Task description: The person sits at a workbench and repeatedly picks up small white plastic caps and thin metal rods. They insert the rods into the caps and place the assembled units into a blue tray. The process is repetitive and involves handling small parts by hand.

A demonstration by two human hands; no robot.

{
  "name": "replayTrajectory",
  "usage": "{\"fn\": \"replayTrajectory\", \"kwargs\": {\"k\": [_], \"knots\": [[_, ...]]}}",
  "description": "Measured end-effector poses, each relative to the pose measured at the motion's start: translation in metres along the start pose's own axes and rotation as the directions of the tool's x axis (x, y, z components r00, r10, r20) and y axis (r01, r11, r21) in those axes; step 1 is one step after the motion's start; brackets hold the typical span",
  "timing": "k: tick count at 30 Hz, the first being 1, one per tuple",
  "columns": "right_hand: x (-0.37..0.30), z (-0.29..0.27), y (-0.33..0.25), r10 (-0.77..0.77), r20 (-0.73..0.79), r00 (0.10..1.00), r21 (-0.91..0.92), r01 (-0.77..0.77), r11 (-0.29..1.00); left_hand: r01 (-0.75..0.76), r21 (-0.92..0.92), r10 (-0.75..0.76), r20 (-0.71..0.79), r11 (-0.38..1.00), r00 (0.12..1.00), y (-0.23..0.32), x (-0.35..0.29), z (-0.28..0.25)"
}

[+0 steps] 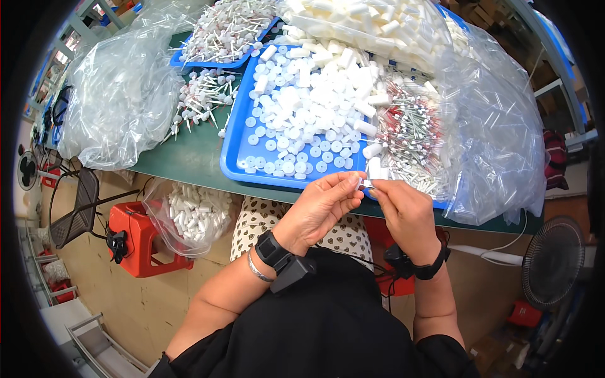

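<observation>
My left hand point(321, 208) and my right hand point(406, 214) meet over the table's front edge, fingertips pinched together. Between them is a small white part point(366, 183); both hands grip it, and the fingers cover most of it. Just beyond lies a blue tray point(229, 148) with many translucent white discs point(321, 167) and white foam-like cylinders point(365, 128). To the right of the discs is a heap of thin metal pins point(409, 129), some with red on them, with small white pieces point(419, 179) in front.
A second blue tray point(236, 63) of white-stemmed parts stands at the back left, with a loose pile point(205, 94) beside it. Clear plastic bags point(120, 101) flank the trays. Below are a red stool point(148, 252), a bag of white cylinders point(198, 211) and a fan point(553, 261).
</observation>
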State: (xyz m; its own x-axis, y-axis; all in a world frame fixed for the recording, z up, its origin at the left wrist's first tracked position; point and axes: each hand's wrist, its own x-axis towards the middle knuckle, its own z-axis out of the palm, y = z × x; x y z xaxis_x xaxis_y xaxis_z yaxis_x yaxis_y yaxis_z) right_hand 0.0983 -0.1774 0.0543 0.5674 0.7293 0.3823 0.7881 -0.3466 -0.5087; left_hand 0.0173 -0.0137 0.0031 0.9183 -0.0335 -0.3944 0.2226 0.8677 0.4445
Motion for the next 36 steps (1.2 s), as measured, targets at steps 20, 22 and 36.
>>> {"fn": "replayTrajectory", "kwargs": {"k": [20, 22, 36], "knots": [[-0.016, 0.003, 0.013, 0.153, 0.036, 0.988, 0.211, -0.157, 0.965, -0.012, 0.017, 0.012, 0.044, 1.000, 0.999, -0.006, 0.004, -0.001], [-0.012, -0.011, 0.027, 0.183, 0.012, 0.983, 0.140, -0.183, 0.973, -0.090, 0.012, 0.090, 0.012, 0.996, 0.996, 0.000, 0.004, -0.004], [-0.007, -0.017, 0.080, 0.094, 0.003, 0.996, -0.410, -0.085, 0.908, -0.079, 0.010, 0.079, -0.027, 0.997, 0.996, 0.001, 0.000, -0.002]]}}
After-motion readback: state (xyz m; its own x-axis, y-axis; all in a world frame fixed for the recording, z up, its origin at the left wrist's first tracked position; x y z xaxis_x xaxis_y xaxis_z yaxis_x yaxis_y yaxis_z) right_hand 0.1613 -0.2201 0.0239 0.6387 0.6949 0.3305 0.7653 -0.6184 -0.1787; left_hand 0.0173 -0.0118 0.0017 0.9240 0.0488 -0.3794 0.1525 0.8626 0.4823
